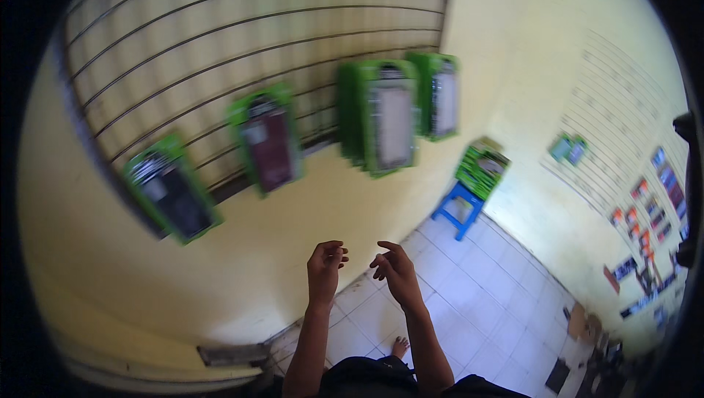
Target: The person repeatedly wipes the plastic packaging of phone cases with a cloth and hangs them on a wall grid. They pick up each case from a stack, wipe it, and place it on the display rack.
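Observation:
My left hand (325,266) is raised in front of me with its fingers loosely curled and holding nothing. Level with it, my right hand (397,270) is also bare, fingers bent and apart. Beyond them, retail packs with green borders hang from a grille of dark metal bars (258,10). One pack with a dark panel (184,200) hangs at the left, then one with a maroon panel (272,150). A thick stack of packs with pale fronts (393,128) hangs further right, beside another small stack (444,95). Neither hand touches any of them.
A blue plastic stool (462,191) in the corner carries a box of green packs (481,167). On the right wall, a wire rack (610,117) holds two green packs (569,149), with other small goods nearby. White tiles (467,293) cover the floor; dark clutter (599,365) lies lower right.

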Tool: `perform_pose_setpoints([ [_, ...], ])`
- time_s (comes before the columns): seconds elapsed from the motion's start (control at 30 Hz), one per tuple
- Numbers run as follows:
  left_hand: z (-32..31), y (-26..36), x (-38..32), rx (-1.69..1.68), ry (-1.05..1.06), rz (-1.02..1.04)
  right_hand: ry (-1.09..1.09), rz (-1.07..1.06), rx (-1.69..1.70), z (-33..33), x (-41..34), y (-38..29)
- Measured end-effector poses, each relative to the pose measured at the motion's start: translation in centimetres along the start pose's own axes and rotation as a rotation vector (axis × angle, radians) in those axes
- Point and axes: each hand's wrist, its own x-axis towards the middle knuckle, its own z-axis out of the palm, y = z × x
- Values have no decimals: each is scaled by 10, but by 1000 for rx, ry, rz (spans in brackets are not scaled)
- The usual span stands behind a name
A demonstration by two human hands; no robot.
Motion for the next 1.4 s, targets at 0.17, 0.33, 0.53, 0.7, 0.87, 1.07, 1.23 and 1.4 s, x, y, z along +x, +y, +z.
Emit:
perform_pose_setpoints([
  [0.17,178,-43,17,-26,-264,-55,324,-3,-32,-164,-9,0],
  [0.33,364,-85,2,-70,-569,-104,552,-15,-38,-321,-26,-8],
  [0.53,532,-129,-4,-55,-778,-177,672,15,-69,-458,-29,-17],
  [0.7,640,-176,33,-62,-826,-217,730,90,-80,-547,0,-7],
  [0.87,750,-239,115,-58,-737,-269,703,124,-92,-648,73,26],
  [1.07,893,-265,250,-103,-620,-251,638,191,-89,-774,220,47],
  [1.23,958,-269,338,-145,-531,-224,502,190,-109,-854,328,67],
  [1.4,968,-303,414,-61,-290,-277,218,261,-195,-919,461,155],
])
